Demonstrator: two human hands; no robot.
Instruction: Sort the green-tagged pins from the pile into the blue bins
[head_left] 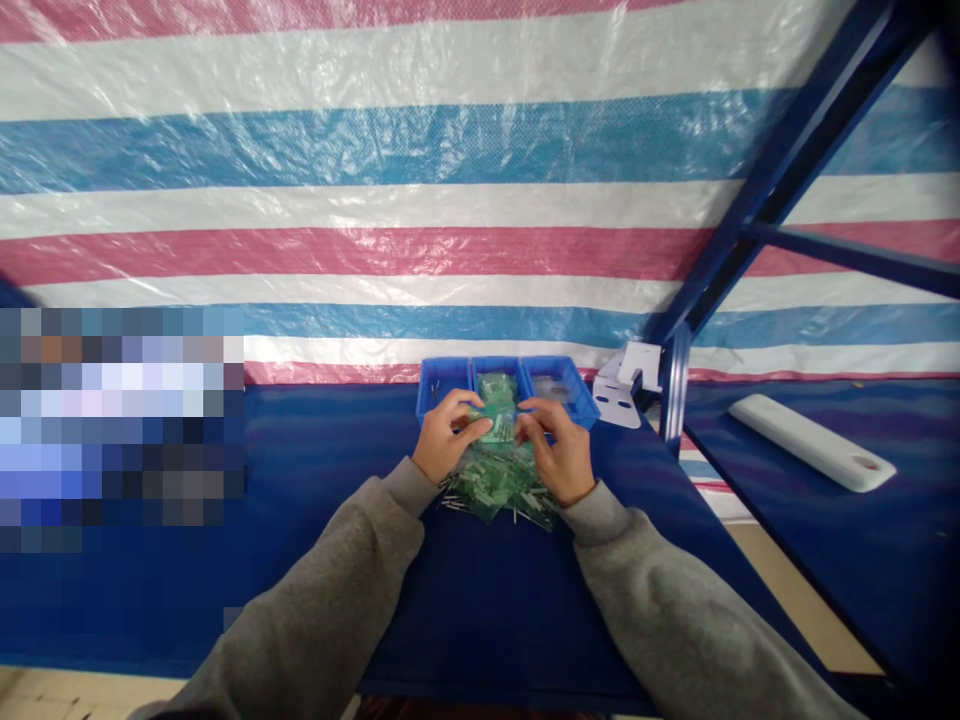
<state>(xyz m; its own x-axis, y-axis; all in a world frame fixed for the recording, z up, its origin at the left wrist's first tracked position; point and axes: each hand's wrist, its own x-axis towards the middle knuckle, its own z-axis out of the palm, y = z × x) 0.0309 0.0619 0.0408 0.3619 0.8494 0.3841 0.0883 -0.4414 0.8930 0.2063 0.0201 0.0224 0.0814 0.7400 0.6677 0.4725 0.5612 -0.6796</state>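
Green bag (502, 428) w/ small parts noted betw. my L hand (446, 437) & R hand (562, 455), just in front of blue trays (586, 402) nr. bench's (487, 600) back edge. L thumb & forefinger apart; R grip: can't tell.

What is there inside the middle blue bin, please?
In the middle blue bin, green-tinted clear plastic shows near the back. The bin's bottom is covered by it, and its front part is hidden behind the small bag between the hands.
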